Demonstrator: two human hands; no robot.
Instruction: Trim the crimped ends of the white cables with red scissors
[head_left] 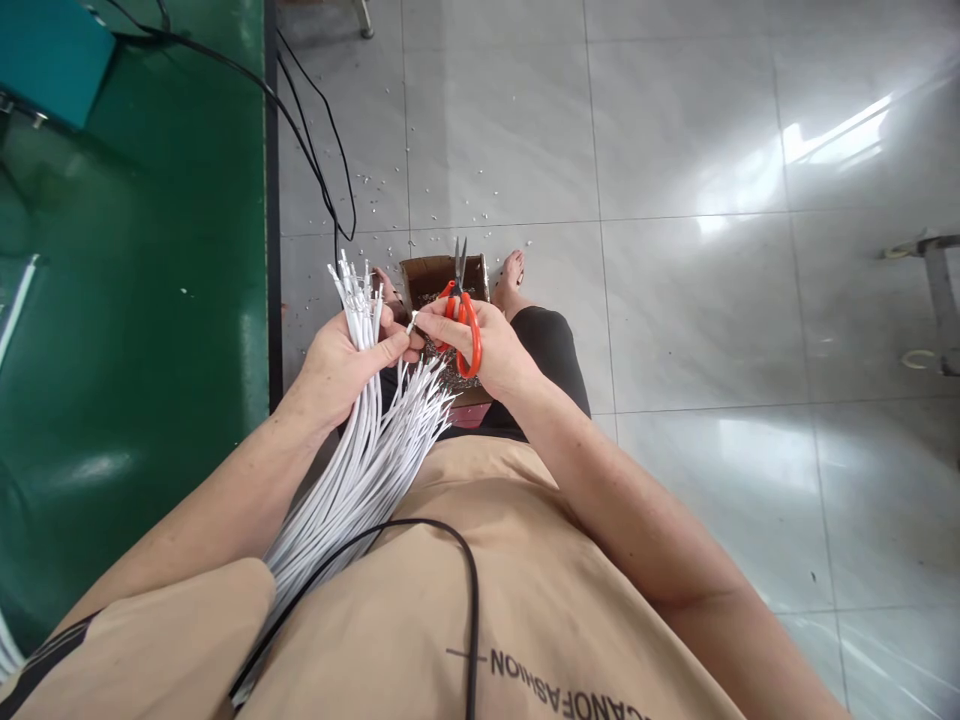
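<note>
Left hand (pixel 337 360), left of the cardboard box (pixel 432 272), was curled closed around white cables (pixel 352 460); right hand (pixel 487 350), over the box, pinched one cable tip (pixel 412 320), red-handled scissors (pixel 471 345) looped on its fingers. Green table (pixel 180 350) edged the box's left; open floor (pixel 697 300) extended right.

Teal box (pixel 56 55) on green tabletop (pixel 172 240); black cables (pixel 322 182); gray tiled floor (pixel 697 320).

The single view comes from a camera worn on the person's head, facing forward and steeply down over the tan printed shirt (pixel 480 600). The shirt is nearest; the two bare hands (pixel 414 345) lie a little farther, near the middle. Farthest is the grey tiled floor (pixel 697 300), with the glossy green bench (pixel 172 330) at left.
</note>
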